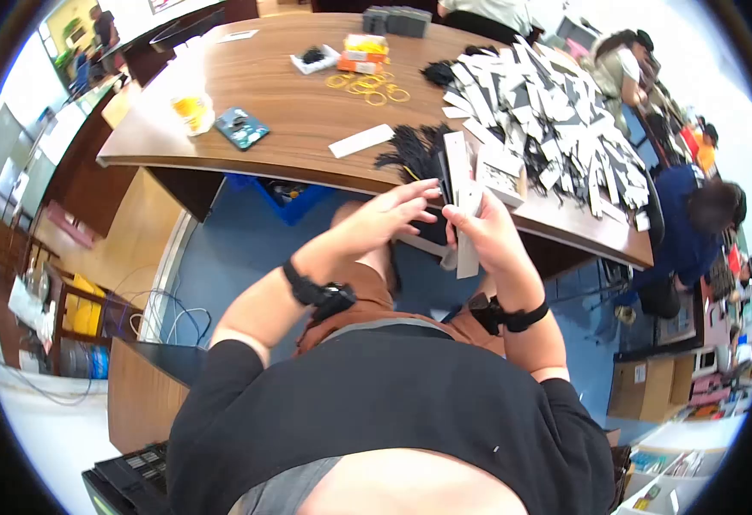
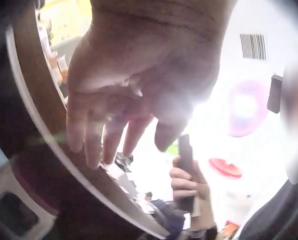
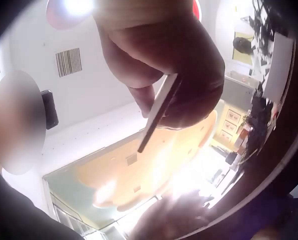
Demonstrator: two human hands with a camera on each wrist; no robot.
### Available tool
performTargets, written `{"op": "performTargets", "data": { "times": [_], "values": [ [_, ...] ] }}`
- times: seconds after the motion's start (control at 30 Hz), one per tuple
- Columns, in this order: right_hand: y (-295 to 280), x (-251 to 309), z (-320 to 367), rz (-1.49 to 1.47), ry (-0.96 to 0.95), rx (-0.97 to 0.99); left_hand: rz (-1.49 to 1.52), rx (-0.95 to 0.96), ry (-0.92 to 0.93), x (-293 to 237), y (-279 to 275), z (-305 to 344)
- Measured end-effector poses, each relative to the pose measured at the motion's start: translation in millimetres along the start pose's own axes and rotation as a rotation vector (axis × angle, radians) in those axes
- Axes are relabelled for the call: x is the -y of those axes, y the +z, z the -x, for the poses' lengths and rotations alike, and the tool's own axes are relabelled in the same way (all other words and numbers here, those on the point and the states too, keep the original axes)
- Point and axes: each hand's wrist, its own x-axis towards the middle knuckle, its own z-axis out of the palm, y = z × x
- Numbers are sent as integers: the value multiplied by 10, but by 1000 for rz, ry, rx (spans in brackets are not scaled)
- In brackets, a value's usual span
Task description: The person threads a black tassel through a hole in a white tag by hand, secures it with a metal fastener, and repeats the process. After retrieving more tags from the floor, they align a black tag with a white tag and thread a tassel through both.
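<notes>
The right hand (image 1: 489, 230) grips a stack of long white and dark strips (image 1: 462, 193) upright near the table's front edge. In the right wrist view the right hand (image 3: 164, 65) is closed round it, and one end of the strips (image 3: 159, 112) sticks out. To the left, the left hand (image 1: 385, 219) is held with fingers spread and slightly bent, close to the strips; whether a fingertip touches them cannot be told. The left wrist view shows the left hand (image 2: 144, 85) holding nothing. Black tasselled cords (image 1: 415, 153) lie just behind the hands.
A large pile of white and black strips (image 1: 548, 112) covers the table's right side, a white box (image 1: 500, 172) in front. Yellow rubber bands (image 1: 376, 88), a single white strip (image 1: 360, 141) and a blue packet (image 1: 241, 128) lie on the table (image 1: 290, 86). A blue crate (image 1: 286, 202) stands below.
</notes>
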Motion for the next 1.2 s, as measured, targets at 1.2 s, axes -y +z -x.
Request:
{"op": "performTargets", "data": {
  "times": [1.2],
  "values": [
    [-1948,-763,-253,808,-393,-1052,-400,-491,422,398,-1336,-887]
  ]
}}
